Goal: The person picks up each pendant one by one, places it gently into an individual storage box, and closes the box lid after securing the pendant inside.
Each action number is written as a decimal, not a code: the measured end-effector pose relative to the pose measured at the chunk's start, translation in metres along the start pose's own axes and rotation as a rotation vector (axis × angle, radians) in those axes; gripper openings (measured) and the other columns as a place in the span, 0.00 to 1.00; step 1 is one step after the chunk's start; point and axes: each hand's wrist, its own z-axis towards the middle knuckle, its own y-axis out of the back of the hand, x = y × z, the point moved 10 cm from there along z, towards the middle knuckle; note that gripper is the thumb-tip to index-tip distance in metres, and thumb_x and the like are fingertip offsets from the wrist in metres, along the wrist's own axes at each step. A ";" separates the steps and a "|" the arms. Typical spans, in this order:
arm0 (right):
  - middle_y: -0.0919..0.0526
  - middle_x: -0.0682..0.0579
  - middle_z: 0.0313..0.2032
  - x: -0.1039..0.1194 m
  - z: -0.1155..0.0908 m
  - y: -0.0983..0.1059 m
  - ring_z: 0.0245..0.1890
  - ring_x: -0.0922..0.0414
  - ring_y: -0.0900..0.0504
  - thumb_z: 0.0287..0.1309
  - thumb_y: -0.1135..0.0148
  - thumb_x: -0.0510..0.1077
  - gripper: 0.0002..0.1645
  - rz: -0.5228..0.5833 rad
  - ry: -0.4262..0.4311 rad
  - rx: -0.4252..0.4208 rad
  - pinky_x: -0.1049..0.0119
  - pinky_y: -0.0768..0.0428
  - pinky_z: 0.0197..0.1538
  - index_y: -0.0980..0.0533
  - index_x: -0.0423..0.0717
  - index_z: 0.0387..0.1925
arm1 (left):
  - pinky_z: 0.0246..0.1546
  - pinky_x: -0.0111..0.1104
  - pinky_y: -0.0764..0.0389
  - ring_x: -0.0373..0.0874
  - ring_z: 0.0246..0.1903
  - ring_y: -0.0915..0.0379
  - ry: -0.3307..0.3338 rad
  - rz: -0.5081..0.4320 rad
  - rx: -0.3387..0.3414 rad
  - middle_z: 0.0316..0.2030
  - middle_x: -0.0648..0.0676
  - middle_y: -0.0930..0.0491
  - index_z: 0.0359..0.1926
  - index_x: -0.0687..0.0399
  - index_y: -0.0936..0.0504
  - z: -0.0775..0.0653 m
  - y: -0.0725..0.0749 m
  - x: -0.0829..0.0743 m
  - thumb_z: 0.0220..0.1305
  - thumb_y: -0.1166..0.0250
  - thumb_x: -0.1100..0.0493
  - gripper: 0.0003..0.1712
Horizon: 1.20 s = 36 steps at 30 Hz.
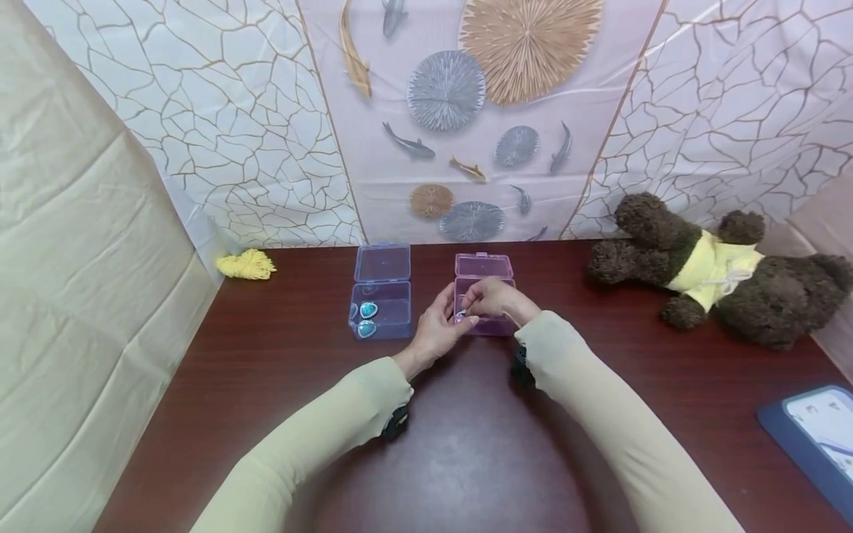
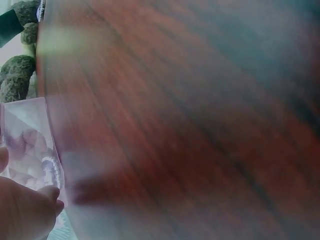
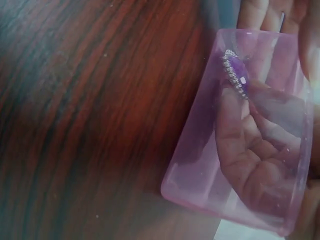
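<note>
A small clear pink plastic box (image 1: 496, 326) stands on the table with its lid (image 1: 483, 266) raised at the back. My left hand (image 1: 436, 326) holds it at the near left corner, thumb along the front and fingers by the left side. Inside it, my right hand (image 1: 496, 300) pinches a purple gem earring (image 3: 237, 75) edged with sparkling stones, near the box's left end. Through the pink wall (image 3: 195, 165) the curled fingers show in the right wrist view. To the left, an open blue box (image 1: 383, 333) contains two turquoise gem earrings (image 1: 368, 310).
Yellow tasselled yarn (image 1: 246, 264) lies at the back left. A brown teddy bear (image 1: 780, 296) in a yellow top lies at the back right. A blue-edged case or tray (image 1: 793, 429) sits at the right edge. A patterned cloth (image 1: 440, 170) hangs behind the table.
</note>
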 end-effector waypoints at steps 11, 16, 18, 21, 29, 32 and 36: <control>0.15 0.50 0.25 0.032 -0.019 0.000 0.27 0.58 0.24 0.47 0.33 0.35 0.04 -0.132 -0.037 -0.015 0.70 0.25 0.30 0.16 0.40 0.28 | 0.63 0.37 0.33 0.50 0.66 0.42 -0.009 0.017 -0.009 0.67 0.64 0.39 0.71 0.62 0.48 0.002 0.000 0.000 0.58 0.36 0.68 0.44; 0.14 0.45 0.28 0.077 -0.056 0.007 0.30 0.59 0.26 0.50 0.37 0.31 0.07 -0.189 -0.083 -0.044 0.78 0.31 0.33 0.19 0.30 0.32 | 0.63 0.37 0.33 0.50 0.66 0.41 -0.006 0.022 -0.013 0.66 0.65 0.39 0.71 0.62 0.47 0.002 -0.001 0.000 0.57 0.35 0.68 0.44; 0.14 0.46 0.28 0.081 -0.060 0.008 0.28 0.61 0.27 0.51 0.39 0.30 0.06 -0.188 -0.061 -0.051 0.79 0.32 0.33 0.19 0.30 0.32 | 0.62 0.37 0.32 0.50 0.66 0.41 0.001 0.023 -0.014 0.66 0.65 0.38 0.71 0.61 0.47 0.002 -0.001 0.000 0.57 0.35 0.68 0.44; 0.15 0.46 0.27 0.082 -0.059 0.013 0.26 0.62 0.26 0.49 0.38 0.31 0.07 -0.174 -0.014 -0.077 0.75 0.27 0.34 0.18 0.32 0.33 | 0.62 0.38 0.31 0.50 0.65 0.40 0.001 0.010 -0.014 0.66 0.65 0.38 0.71 0.62 0.47 0.002 -0.002 0.001 0.57 0.35 0.68 0.44; 0.20 0.34 0.44 0.081 -0.097 0.061 0.39 0.47 0.17 0.57 0.40 0.34 0.16 0.163 0.021 -0.094 0.58 0.17 0.47 0.25 0.29 0.46 | 0.64 0.38 0.35 0.50 0.66 0.41 0.000 0.002 -0.033 0.66 0.63 0.37 0.70 0.61 0.46 0.002 -0.001 0.002 0.57 0.34 0.67 0.43; 0.20 0.37 0.44 0.057 -0.125 0.079 0.41 0.50 0.17 0.58 0.40 0.37 0.18 0.221 0.027 -0.039 0.59 0.18 0.48 0.27 0.30 0.48 | 0.65 0.38 0.36 0.50 0.66 0.41 -0.003 0.013 -0.037 0.67 0.62 0.38 0.70 0.61 0.45 0.002 -0.001 0.002 0.57 0.34 0.66 0.43; 0.20 0.52 0.33 0.016 -0.165 0.085 0.33 0.61 0.20 0.57 0.39 0.36 0.16 0.158 0.083 0.090 0.64 0.17 0.40 0.27 0.28 0.45 | 0.64 0.37 0.35 0.49 0.66 0.42 0.007 0.011 -0.036 0.67 0.60 0.38 0.71 0.60 0.45 0.002 0.000 0.002 0.57 0.34 0.66 0.44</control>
